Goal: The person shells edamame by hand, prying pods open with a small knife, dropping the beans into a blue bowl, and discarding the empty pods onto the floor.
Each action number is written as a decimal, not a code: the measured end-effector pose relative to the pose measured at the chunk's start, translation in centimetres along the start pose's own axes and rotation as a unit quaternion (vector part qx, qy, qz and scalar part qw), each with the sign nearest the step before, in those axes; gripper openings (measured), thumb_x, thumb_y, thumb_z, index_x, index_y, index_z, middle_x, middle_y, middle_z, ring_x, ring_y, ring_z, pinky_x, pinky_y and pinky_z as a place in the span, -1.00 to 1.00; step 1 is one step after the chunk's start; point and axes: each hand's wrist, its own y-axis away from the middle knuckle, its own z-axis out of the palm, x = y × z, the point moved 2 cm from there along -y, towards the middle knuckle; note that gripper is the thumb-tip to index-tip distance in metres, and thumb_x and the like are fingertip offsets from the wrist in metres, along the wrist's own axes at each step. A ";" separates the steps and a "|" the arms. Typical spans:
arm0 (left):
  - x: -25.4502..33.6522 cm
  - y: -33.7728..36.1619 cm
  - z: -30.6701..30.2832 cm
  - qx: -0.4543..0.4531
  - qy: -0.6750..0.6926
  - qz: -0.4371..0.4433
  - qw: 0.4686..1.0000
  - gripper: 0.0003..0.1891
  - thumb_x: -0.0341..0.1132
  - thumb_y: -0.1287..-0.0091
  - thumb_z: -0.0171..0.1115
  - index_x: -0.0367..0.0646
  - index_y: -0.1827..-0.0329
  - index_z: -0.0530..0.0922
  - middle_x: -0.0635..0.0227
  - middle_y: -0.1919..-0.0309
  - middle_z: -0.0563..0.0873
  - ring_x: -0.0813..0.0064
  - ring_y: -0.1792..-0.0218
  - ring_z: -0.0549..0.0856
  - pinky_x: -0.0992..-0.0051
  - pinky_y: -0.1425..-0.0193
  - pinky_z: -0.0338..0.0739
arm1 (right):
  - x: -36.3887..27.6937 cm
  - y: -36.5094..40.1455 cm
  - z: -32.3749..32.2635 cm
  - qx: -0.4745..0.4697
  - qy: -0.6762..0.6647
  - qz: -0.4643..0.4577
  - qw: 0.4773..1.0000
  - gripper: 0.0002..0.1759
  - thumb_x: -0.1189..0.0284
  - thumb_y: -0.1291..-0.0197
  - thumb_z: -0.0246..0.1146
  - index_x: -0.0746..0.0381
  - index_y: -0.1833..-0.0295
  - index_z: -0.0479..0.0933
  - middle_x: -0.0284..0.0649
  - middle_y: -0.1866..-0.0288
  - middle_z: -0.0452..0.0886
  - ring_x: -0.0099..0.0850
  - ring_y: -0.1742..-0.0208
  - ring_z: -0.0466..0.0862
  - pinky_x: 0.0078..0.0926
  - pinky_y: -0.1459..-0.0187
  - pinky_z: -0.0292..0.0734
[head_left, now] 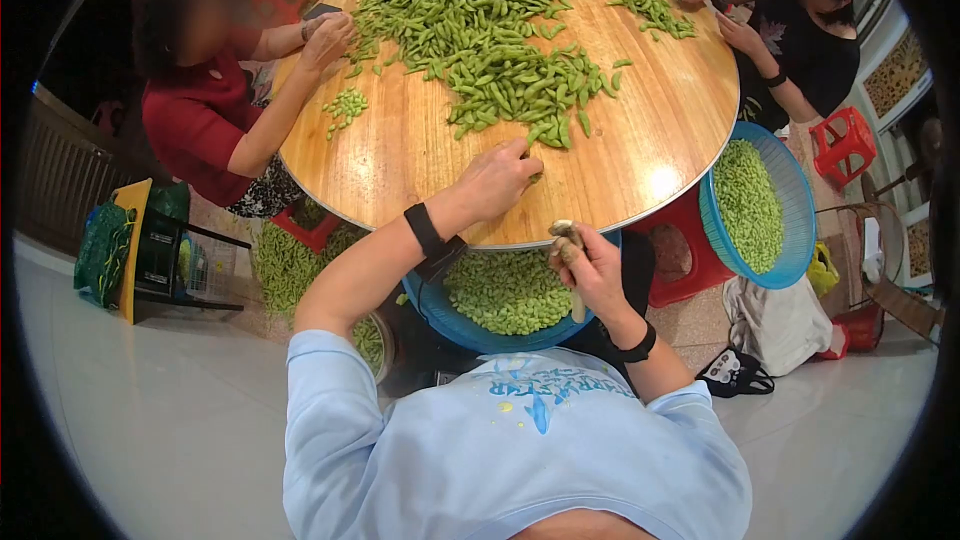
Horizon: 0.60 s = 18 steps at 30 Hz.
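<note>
Your blue basin sits below the table edge. Hold R hand, closed on a small pale object, above it. L hand pinches one pod off the pile.

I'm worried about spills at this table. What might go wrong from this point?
Anything dropped from the right hand, shut on a small tan thing, may miss the blue basin, which sits partly under the table, and hit the floor. The left hand, reaching at the pod pile, might push some over the near edge.
</note>
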 end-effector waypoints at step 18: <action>5.3 4.3 -0.2 0.046 0.578 -0.269 0.769 -0.70 -0.55 -0.25 0.24 -0.27 -0.01 0.40 0.40 0.30 0.63 0.71 0.38 0.57 0.66 0.37 0.49 | 0.3 -0.9 1.1 -0.048 -0.221 0.064 0.972 -0.57 0.37 -0.45 0.03 0.28 -0.35 0.33 -0.32 0.36 0.51 -0.63 0.55 0.42 -0.72 0.61 0.32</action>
